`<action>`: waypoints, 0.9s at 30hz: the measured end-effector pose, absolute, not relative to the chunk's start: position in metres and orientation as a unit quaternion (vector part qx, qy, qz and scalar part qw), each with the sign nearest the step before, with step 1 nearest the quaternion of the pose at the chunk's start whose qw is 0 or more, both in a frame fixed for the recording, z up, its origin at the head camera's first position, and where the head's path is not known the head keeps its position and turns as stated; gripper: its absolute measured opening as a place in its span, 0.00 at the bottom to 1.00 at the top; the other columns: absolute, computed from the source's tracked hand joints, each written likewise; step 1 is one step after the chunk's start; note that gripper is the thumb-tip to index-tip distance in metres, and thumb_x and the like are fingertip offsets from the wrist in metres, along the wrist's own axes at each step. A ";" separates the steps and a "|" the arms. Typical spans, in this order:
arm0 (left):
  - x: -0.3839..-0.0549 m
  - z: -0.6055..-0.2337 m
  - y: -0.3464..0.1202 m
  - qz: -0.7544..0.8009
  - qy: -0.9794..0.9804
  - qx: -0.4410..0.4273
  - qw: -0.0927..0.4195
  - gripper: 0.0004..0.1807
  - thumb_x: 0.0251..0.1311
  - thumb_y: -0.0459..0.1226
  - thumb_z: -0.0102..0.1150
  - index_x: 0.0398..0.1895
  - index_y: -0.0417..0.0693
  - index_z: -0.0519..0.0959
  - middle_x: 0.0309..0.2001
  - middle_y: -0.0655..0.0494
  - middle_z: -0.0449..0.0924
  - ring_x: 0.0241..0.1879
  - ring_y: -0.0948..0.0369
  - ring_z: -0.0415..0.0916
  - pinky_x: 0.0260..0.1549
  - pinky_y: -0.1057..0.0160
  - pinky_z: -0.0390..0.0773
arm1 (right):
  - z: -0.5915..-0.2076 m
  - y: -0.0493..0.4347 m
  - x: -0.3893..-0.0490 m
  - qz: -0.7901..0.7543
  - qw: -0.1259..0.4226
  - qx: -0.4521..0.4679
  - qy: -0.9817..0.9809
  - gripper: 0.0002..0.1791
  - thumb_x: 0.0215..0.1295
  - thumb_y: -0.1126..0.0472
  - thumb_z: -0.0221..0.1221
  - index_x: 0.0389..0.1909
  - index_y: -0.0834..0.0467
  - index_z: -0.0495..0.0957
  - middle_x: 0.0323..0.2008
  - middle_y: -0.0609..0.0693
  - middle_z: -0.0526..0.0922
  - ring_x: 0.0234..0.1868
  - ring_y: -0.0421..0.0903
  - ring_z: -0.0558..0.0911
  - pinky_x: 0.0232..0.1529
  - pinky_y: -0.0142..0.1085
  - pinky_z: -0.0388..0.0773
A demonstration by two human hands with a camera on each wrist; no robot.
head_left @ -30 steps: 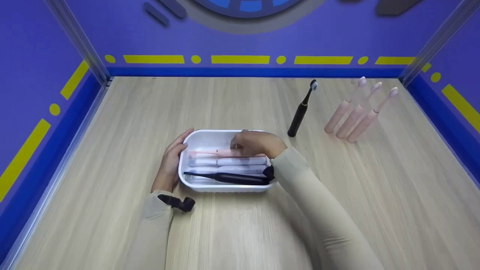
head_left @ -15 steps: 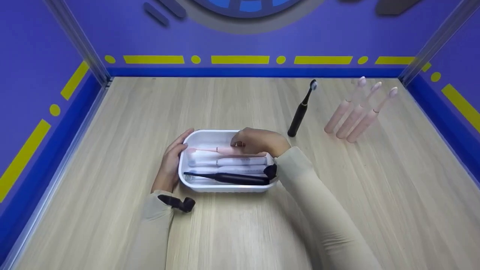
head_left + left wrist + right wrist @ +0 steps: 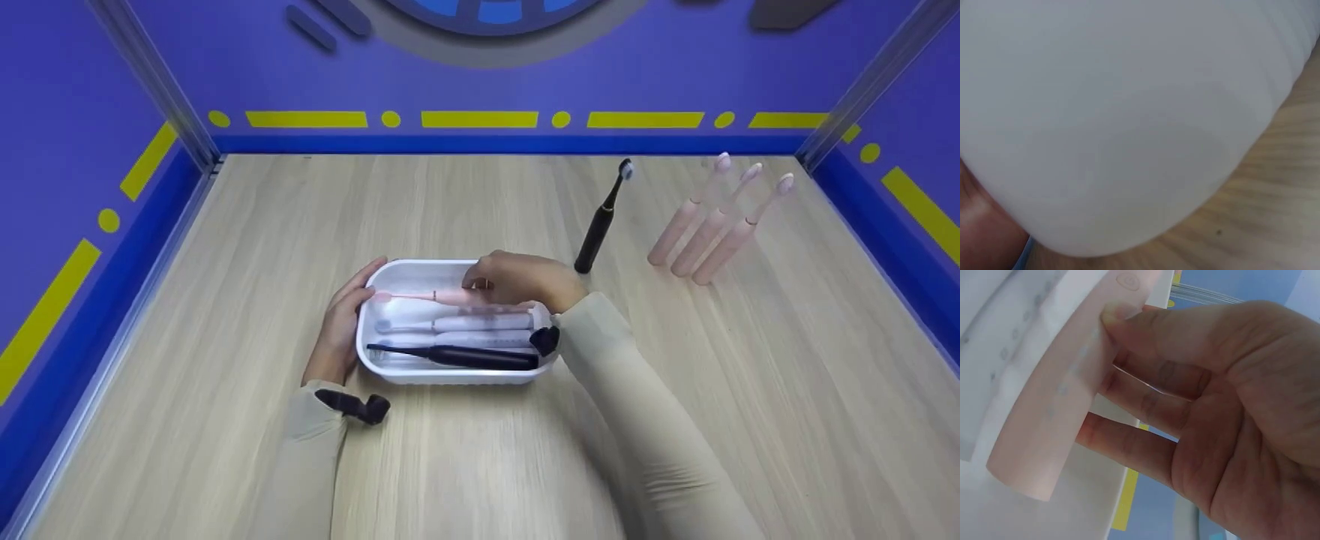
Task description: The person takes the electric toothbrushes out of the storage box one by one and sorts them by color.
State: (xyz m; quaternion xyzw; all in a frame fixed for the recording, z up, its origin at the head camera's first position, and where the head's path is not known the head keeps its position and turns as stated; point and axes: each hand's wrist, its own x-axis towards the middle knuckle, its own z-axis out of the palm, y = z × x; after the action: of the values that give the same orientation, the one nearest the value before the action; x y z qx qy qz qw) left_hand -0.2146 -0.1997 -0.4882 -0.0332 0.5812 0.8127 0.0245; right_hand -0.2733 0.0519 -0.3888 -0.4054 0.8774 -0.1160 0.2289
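Note:
A white plastic tray [image 3: 409, 379] holds several electric toothbrushes lying side by side. My left hand [image 3: 339, 330] grips its left end, thumb over the rim; the left wrist view is mostly filled by the tray's outer wall. My right hand [image 3: 529, 281] is over the far right part of the tray and pinches the handle of a pink electric toothbrush [image 3: 1053, 416] between thumb and fingers. The brush's head points left. In front of it lie white electric toothbrushes [image 3: 480, 323]. A black electric toothbrush [image 3: 480, 357] lies along the tray's near side.
Another black electric toothbrush [image 3: 596, 232] stands upright on the wooden table [image 3: 465, 465], behind and right of the tray. Three pink electric toothbrushes [image 3: 705, 240] stand upright farther right. Blue-purple panels [image 3: 480, 90] wall in the back and sides.
My right hand has shifted slightly away from me and to the right, and the pink electric toothbrush has moved toward the tray's far side. The left hand and tray stay put.

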 end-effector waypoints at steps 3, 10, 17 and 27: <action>-0.214 -0.487 -0.199 0.813 0.580 -0.036 0.027 0.28 0.66 0.29 0.32 0.71 0.42 0.62 0.74 0.53 0.57 0.73 0.60 0.53 0.73 0.61 0.52 | -0.386 0.054 -0.272 -0.117 0.231 -0.396 0.881 0.14 0.65 0.68 0.55 0.49 0.56 0.82 0.39 0.49 0.82 0.39 0.44 0.76 0.46 0.38 0.76; -0.213 -0.484 -0.199 0.813 0.580 -0.042 0.033 0.28 0.67 0.30 0.32 0.71 0.44 0.62 0.74 0.55 0.57 0.73 0.62 0.52 0.73 0.64 0.50 | -0.382 0.060 -0.269 -0.120 0.227 -0.389 0.885 0.16 0.67 0.67 0.54 0.53 0.57 0.81 0.46 0.51 0.84 0.44 0.45 0.80 0.52 0.41 0.79; -0.213 -0.487 -0.199 0.807 0.588 -0.040 0.030 0.28 0.67 0.30 0.32 0.71 0.43 0.62 0.74 0.55 0.57 0.73 0.62 0.52 0.73 0.63 0.50 | -0.382 0.065 -0.269 -0.151 0.206 -0.411 0.875 0.15 0.64 0.72 0.53 0.47 0.59 0.82 0.40 0.52 0.84 0.37 0.44 0.77 0.43 0.38 0.78; -0.214 -0.487 -0.199 0.805 0.592 -0.028 0.028 0.28 0.67 0.30 0.31 0.71 0.42 0.62 0.74 0.52 0.56 0.74 0.61 0.50 0.74 0.62 0.49 | -0.380 0.076 -0.271 -0.192 0.179 -0.430 0.864 0.17 0.64 0.71 0.54 0.51 0.58 0.81 0.44 0.52 0.85 0.42 0.45 0.80 0.48 0.40 0.80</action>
State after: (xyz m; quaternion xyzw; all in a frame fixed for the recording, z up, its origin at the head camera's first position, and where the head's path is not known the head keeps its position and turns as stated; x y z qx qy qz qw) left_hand -0.2137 -0.1988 -0.4875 -0.0279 0.5918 0.8051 0.0283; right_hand -0.2707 0.0756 -0.3796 -0.4299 0.8640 -0.1917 0.1790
